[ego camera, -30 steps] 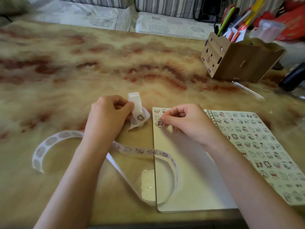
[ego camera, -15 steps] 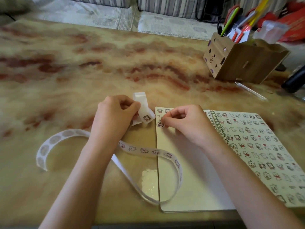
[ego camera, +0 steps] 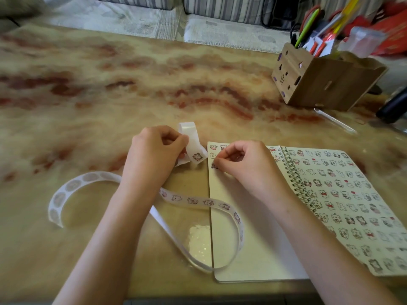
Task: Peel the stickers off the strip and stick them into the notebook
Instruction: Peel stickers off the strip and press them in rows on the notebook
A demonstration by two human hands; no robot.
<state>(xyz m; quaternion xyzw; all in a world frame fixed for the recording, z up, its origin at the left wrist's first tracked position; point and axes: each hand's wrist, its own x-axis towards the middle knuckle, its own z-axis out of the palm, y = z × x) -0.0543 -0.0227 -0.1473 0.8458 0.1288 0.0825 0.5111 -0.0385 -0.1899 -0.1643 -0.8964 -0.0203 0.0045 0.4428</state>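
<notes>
An open, spiral-bound cream notebook (ego camera: 253, 238) lies flat on the marbled amber tabletop (ego camera: 132, 84). Its right page is covered with rows of stuck stickers (ego camera: 343, 194); its left page has only a few, along the top edge.

The right hand (ego camera: 246, 166) has its fingers curled. Thumb and forefinger tips nip a small cartoon-animal sticker (ego camera: 214, 166) against the left edge of the notebook's left page, just under the ones there. This is probably to line it up in the column before pressing it flat.

The left hand (ego camera: 154, 155), just left of the notebook's top corner, pinches the long white paper sticker strip (ego camera: 198, 200) at a curl. The bend presents the next printed sticker (ego camera: 197, 156) close to the page, seemingly ready for peeling.

The strip's loaded part loops over the notebook's lower left corner, and its emptied end trails well left of the notebook. A brown wooden pen holder (ego camera: 326, 84) stands beyond the notebook's far right corner.
</notes>
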